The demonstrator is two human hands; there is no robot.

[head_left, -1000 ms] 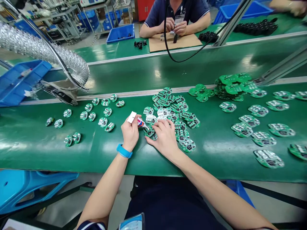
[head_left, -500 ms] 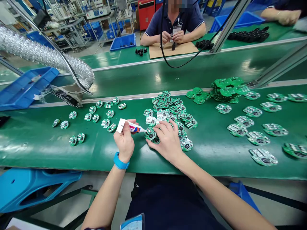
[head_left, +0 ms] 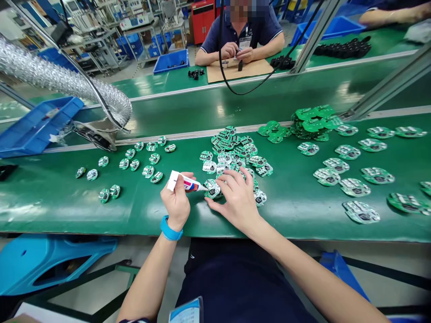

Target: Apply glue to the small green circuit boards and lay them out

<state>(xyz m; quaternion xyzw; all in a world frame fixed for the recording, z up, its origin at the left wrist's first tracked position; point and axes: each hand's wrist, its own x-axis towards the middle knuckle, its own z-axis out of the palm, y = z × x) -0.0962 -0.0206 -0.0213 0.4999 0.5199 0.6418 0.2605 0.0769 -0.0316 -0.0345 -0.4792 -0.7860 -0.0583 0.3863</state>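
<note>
My left hand point(head_left: 178, 202) is closed around a white glue tube point(head_left: 191, 185) with coloured print, its nozzle pointing right. The tip meets the left edge of a round green circuit board point(head_left: 212, 189). My right hand point(head_left: 237, 199) pinches that board between thumb and fingers; the fingers partly cover it. Behind and beside the right hand lies a heap of similar circuit boards point(head_left: 232, 143). Several single boards point(head_left: 148, 171) are spread out to the left of the tube.
More boards point(head_left: 355, 187) lie at the right, near a stack of green panels point(head_left: 314, 121). A silver flexible duct point(head_left: 111, 101) and blue bin point(head_left: 40, 125) stand at the left. Across the green bench point(head_left: 148, 220), a person point(head_left: 242, 40) handles small parts. A black cable point(head_left: 220, 54) hangs in front.
The view has shifted slightly, moving the bench items a little in the picture. Both hands keep their grips; the held board shows slightly tilted compared with before.
</note>
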